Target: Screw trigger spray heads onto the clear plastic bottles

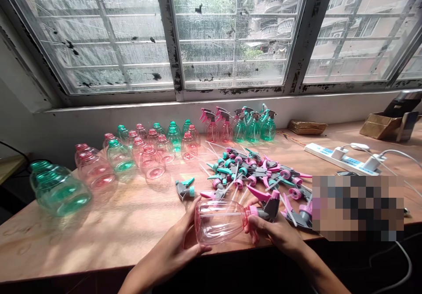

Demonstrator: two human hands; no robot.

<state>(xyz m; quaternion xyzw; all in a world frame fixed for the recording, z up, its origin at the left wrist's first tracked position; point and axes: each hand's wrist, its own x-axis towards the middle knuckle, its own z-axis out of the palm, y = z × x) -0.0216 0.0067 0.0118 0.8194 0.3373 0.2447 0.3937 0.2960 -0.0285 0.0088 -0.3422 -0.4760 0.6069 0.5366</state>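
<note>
Head view: bottle being held sideways

The left hand is cupping its base, seemingly steadying it; the right hand is gripping the collar of the sprayer, probably keeping it aligned. The bottle is hovering near the counter's front edge.

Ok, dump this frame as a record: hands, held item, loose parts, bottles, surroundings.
left hand: holding the base end of a clear pink bottle
right hand: gripping at the neck end, by the pink collar
held state: sideways, grey-and-pink spray head at the neck; tightness unclear
loose parts: spray-head pile, pink/grey and teal/grey
bare bottles: pink and green, left
assembled sprayers: pink and green, back
right side: white power strip
</note>
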